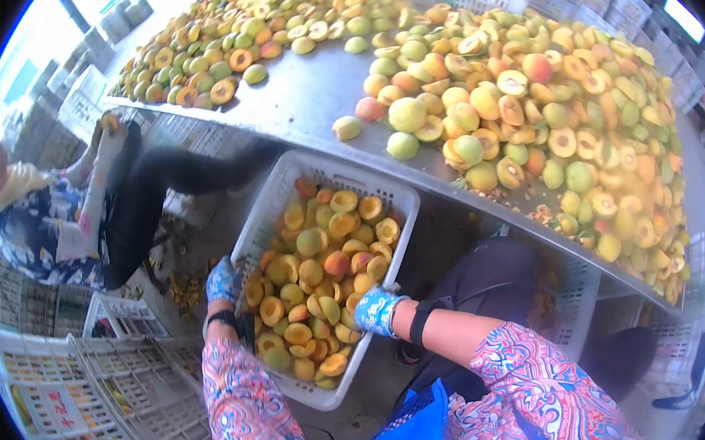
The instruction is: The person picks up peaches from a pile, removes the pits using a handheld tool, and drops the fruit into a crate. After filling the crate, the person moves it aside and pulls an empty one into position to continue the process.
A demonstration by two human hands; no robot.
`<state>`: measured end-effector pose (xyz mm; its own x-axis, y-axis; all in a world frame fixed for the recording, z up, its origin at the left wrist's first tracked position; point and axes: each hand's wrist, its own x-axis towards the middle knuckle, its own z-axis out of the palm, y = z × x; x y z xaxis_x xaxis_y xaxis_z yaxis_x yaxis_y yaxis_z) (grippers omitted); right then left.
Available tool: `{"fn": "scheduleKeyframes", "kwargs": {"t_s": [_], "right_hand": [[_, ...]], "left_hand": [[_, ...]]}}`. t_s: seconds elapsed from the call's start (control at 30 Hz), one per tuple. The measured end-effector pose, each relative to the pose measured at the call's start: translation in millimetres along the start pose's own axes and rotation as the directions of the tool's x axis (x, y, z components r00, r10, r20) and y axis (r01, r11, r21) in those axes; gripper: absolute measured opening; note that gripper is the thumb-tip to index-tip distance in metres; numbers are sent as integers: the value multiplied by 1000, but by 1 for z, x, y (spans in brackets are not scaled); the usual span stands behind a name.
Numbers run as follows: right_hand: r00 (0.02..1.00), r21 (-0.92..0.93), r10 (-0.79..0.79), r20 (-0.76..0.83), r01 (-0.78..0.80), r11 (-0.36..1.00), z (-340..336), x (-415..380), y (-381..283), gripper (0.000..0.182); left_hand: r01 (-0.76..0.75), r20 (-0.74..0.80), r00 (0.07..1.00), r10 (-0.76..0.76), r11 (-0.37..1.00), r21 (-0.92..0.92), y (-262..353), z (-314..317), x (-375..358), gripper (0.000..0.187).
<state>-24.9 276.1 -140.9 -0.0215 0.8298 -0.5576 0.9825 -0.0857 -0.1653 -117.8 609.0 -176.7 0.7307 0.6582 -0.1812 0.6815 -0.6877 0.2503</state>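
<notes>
A white plastic crate [408,202] full of halved yellow and orange fruit [311,271] is tilted below the edge of the metal table [273,100]. My left hand [223,282], in a blue patterned glove, grips the crate's left side. On the right side, my right hand [378,311], gloved the same way, is closed on the rim near the front corner. The fingertips of both hands are partly hidden by the crate wall.
Heaps of halved fruit [563,115] cover much of the table. A co-worker [55,215] sits at the left. Stacked white crates [66,417] stand at lower left, with another crate [577,304] under the table at right.
</notes>
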Motion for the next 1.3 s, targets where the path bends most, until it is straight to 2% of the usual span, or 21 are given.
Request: {"fn": "scheduleKeyframes", "kwargs": {"t_s": [0.07,0.27,0.4,0.43,0.47,0.53,0.6,0.67,0.77,0.87,0.9,1.0,1.03,1.07,1.1,1.13,1.17,1.2,1.23,1.27,1.3], "right_hand": [[997,-58,8,76,-4,998,2,-13,-9,23],[945,36,44,323,-59,998,-5,-25,-38,34],[990,133,70,125,-86,987,-48,-47,-30,27],[992,131,128,-4,-127,983,-72,-68,-28,21],[974,136,185,-133,-167,977,-92,-87,-25,16],[893,176,184,-411,-120,977,-107,-133,-8,22],[748,289,292,-595,-139,947,-119,-200,4,20],[659,256,375,-652,-274,927,-117,-263,11,22],[577,401,553,-601,-381,833,-97,-345,11,31],[462,559,662,-590,-357,748,-61,-401,-6,34],[400,622,693,-600,-312,719,-46,-412,-12,35],[308,704,753,-582,-273,656,-7,-438,-30,39],[300,713,759,-579,-266,649,8,-445,-35,39],[278,774,800,-531,-224,592,22,-452,-39,37],[261,828,837,-482,-177,532,31,-454,-42,36],[265,833,836,-480,-162,530,31,-456,-41,36],[296,881,863,-409,-117,458,27,-461,-38,35],[330,922,883,-335,-78,379,24,-464,-37,34],[277,897,856,-436,53,440,32,-453,-29,35],[238,858,828,-507,45,512,31,-444,-23,38],[200,815,795,-573,30,579,24,-434,-19,40]], "left_hand": [[-22,-41,999,21,999,-25,3,4,-25,39],[-9,18,1000,9,1000,-13,10,10,-59,40],[18,174,984,-42,990,139,41,-21,-55,43],[-104,-69,992,109,992,72,54,-25,-53,38],[-239,-314,919,239,970,37,69,-31,-50,33],[-506,-562,762,322,838,-206,117,-42,-32,25],[-719,-635,642,430,625,-304,205,-81,-43,22],[-723,-500,690,523,518,-457,272,-92,-28,23],[-749,-420,656,628,612,-255,373,-102,-8,37],[-707,-267,693,670,705,-64,429,-67,36,57],[-631,-156,753,639,769,101,440,-52,50,62],[-578,-39,816,577,816,3,453,-69,34,57],[-567,-121,824,554,813,-135,447,-56,50,54],[-473,-111,836,537,603,-642,437,-44,67,45],[-250,-5,812,584,340,-906,435,-61,35,45],[58,73,758,648,44,-997,435,-84,-12,45],[57,81,764,640,58,-997,434,-93,-47,45],[168,77,685,724,-53,-984,436,-97,-80,48],[287,53,597,800,-152,-946,438,-98,-107,51],[246,3,521,854,-147,-958,437,-92,-130,58],[355,25,487,873,-172,-919,438,-93,-158,56]]}}
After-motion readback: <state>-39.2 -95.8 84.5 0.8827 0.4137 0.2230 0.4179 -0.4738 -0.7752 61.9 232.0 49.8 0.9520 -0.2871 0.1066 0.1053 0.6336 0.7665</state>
